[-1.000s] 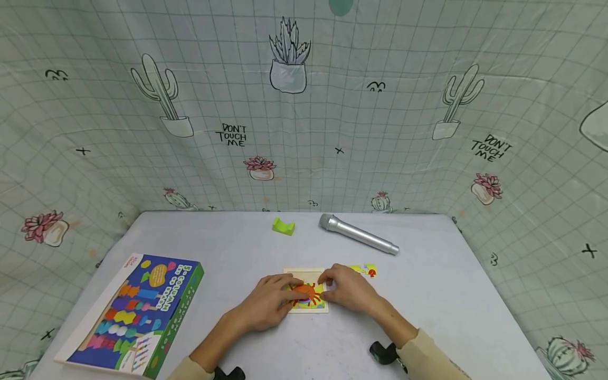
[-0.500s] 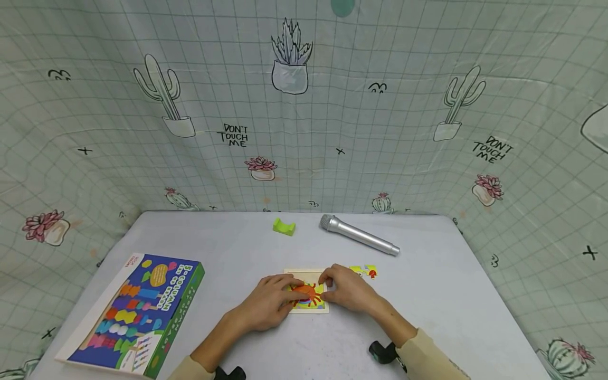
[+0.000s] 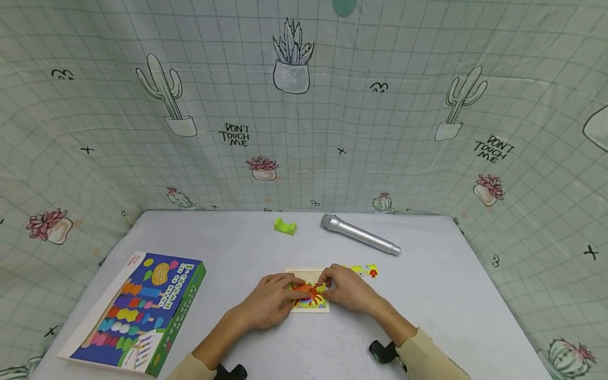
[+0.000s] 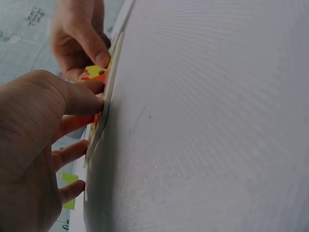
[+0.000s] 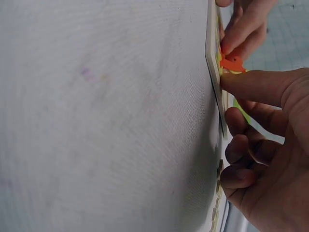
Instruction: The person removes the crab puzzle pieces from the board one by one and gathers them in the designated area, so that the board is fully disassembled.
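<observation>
A small wooden jigsaw tray (image 3: 304, 272) lies flat at the middle of the table, filled partly by a picture of an orange crab (image 3: 311, 302). My left hand (image 3: 266, 303) rests over its left side, fingers stretched out and fingertips on the tray and picture. From the right, my right hand (image 3: 349, 287) pinches a puzzle piece (image 5: 234, 64), orange with some yellow, between thumb and index finger. In the right wrist view the piece stands tilted up from the tray; its lower edge is hidden by the thumb. The other right fingers are curled beside the tray.
Loose yellow puzzle pieces (image 3: 372, 271) lie just behind my right hand. Farther back are a bright green curved block (image 3: 285, 227) and a silver microphone (image 3: 361, 235). A blue toy box (image 3: 138, 311) lies at the left. Patterned cloth (image 3: 304, 121) hangs behind the table.
Both hands stay almost in place. At the right fingertips, the orange part of the crab now looks slightly shifted and tilted. The head view has moved a little.
</observation>
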A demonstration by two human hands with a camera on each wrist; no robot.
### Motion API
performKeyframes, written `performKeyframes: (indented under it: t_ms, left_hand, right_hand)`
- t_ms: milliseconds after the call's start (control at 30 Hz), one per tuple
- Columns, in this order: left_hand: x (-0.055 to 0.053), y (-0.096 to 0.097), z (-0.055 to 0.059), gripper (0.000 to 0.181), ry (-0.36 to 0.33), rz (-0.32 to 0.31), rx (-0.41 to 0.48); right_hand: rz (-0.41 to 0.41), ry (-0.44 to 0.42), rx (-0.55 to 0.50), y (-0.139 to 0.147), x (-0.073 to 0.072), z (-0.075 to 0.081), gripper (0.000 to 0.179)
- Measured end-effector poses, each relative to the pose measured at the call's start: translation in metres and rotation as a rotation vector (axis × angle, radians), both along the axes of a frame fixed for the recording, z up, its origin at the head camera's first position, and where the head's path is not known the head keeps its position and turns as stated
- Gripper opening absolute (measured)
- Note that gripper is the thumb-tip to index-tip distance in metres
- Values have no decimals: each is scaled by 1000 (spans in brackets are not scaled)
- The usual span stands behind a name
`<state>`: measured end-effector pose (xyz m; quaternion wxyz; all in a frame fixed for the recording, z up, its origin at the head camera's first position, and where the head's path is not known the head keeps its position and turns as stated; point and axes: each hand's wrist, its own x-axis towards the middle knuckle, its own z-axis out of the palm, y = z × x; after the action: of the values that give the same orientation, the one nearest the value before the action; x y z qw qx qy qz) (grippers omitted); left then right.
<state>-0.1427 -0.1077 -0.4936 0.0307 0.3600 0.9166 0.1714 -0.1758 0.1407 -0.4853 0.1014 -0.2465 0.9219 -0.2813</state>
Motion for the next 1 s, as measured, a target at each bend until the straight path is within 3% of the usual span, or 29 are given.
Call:
performKeyframes:
  t_ms: [200, 567, 1000]
  left_hand:
    - [-1, 0, 1, 36, 8, -3, -2]
    - [0, 1, 0, 36, -5, 6, 2]
    - [0, 0, -2, 38, 10, 12, 0]
  right_hand:
    - [2, -8, -22, 1, -2, 2, 13]
    - [-3, -90, -160, 7, 0, 6, 7]
    - [-3, -58, -179, 15, -2, 9, 5]
